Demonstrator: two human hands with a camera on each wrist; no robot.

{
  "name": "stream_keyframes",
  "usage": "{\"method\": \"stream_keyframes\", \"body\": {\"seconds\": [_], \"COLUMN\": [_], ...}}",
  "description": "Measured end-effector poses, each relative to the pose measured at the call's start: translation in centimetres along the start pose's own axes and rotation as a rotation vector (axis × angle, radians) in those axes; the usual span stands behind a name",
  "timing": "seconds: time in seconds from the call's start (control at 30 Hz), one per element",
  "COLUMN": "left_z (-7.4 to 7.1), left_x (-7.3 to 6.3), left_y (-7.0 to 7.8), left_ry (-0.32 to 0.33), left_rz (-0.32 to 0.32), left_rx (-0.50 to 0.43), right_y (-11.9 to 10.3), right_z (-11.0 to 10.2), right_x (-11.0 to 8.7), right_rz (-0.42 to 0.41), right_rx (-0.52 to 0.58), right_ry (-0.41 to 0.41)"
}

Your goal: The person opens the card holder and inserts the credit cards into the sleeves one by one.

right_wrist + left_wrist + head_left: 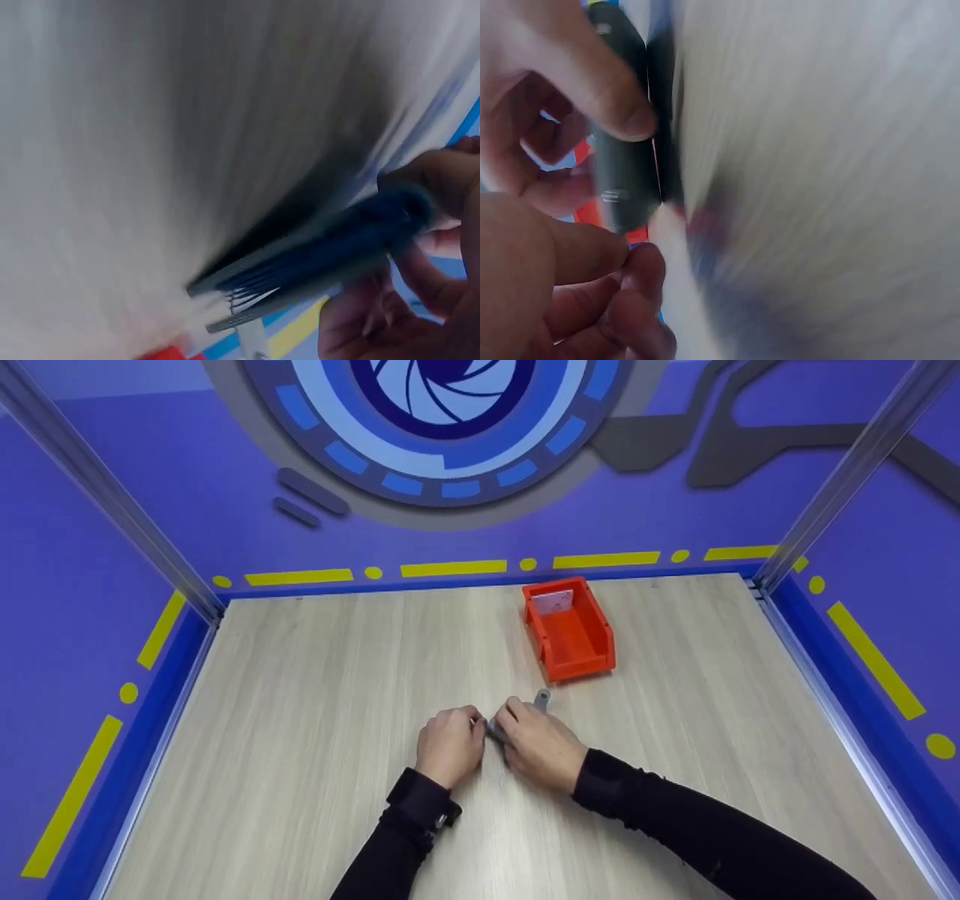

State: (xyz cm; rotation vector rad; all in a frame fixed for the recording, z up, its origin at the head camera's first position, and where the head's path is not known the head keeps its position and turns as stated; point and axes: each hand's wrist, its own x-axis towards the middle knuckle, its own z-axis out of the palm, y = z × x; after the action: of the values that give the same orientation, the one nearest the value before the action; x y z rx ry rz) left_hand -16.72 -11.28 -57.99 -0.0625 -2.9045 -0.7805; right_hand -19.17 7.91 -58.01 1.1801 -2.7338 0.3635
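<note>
My right hand (pixel 544 748) grips a dark folding tool (pixel 330 251) low over the table. In the right wrist view this tool shows two long side plates with several thin pieces between them, slightly blurred. One grey end with a hole sticks out past my right fingers in the head view. A dark rounded body (pixel 626 176) of the tool lies under the right thumb in the left wrist view. My left hand (pixel 450 748) has thumb and forefinger together at that body's near end, apparently pinching it; the exact contact is hidden.
A red open-front bin (pixel 574 641) with a white label inside stands beyond my right hand, near the back wall. The pale wood-grain table (pixel 315 720) is bounded by purple printed panels (pixel 135 510) on the back, left and right.
</note>
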Motion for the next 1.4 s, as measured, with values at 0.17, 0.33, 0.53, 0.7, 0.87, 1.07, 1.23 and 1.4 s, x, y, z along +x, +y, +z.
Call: {"method": "stream_keyframes", "body": {"seconds": [0.17,0.33,0.53,0.7,0.87,1.07,1.23,1.4], "left_z": [0.2,0.0,-0.7,-0.5,0.2,0.7,0.6,0.4], "left_x": [0.1,0.2,0.3,0.0,-0.3,-0.1,0.3,1.2], "left_y": [0.1,0.3,0.8,1.1,1.1,1.0,1.0,1.0], "left_ry": [0.02,0.053,0.114,0.042,-0.013,-0.041,-0.044,-0.046], "left_rz": [0.015,-0.013,-0.05,-0.073,-0.105,-0.109,-0.098,-0.107], "left_rx": [-0.01,-0.039,-0.078,-0.061,-0.041,-0.039,-0.045,-0.052], "right_y": [1.1,3.4,6.1,7.3,7.5,7.5,7.2,6.5], "right_z": [-1.2,-3.6,-6.0,-5.9,-4.9,-3.8,-3.2,-2.7], "right_x": [0.5,1.2,0.5,-0.6,-1.4,-2.0,-2.3,-2.6], "right_rz": [0.07,0.263,0.415,0.447,0.434,0.395,0.397,0.395], "right_rx": [0.202,0.356,0.388,0.403,0.412,0.421,0.438,0.47], "right_ry": [-0.091,-0.107,-0.173,-0.28,-0.335,-0.308,-0.288,-0.25]}}
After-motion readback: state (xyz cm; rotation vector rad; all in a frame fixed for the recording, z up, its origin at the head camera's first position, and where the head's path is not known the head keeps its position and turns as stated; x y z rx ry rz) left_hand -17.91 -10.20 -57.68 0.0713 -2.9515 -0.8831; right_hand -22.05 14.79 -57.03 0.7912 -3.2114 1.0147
